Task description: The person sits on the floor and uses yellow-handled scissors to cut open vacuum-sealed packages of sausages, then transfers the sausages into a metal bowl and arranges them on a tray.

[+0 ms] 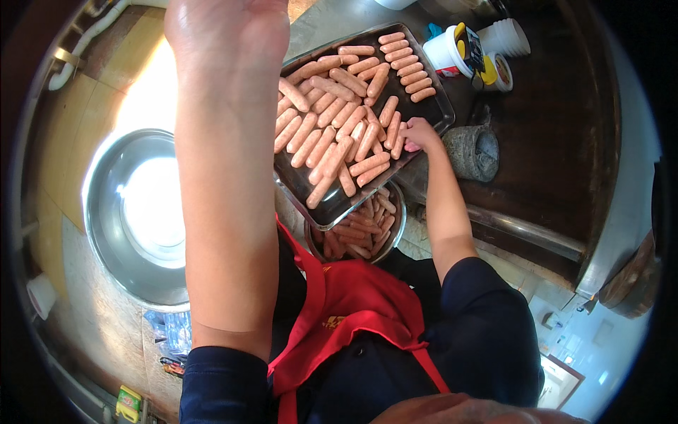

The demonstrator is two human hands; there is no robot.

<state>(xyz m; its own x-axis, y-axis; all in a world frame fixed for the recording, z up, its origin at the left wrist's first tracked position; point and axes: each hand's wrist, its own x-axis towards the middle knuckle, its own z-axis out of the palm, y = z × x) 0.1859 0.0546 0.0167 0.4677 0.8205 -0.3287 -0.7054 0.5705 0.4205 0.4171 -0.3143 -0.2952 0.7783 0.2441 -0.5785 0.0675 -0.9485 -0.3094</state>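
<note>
My left forearm rises large and close to the camera. Of my left hand (228,24) only the heel and wrist show at the top edge; its fingers are out of frame. My right hand (418,133) is at the near right side of a dark metal tray (424,116), its fingers curled against a sausage (399,142). Many pale pink sausages (328,108) lie loose and overlapping in the tray. Along the tray's far right side, several sausages (408,69) lie side by side in a neat row. Below the tray's near edge, a round metal bowl (401,225) holds more sausages (360,230).
A wide metal basin (106,233) stands on the floor at left. Right of the tray are a white tub (442,50), stacked white cups (506,37) and a grey cylindrical object (469,153) on the dark counter (551,143). A yellow-green bottle (128,404) is at lower left.
</note>
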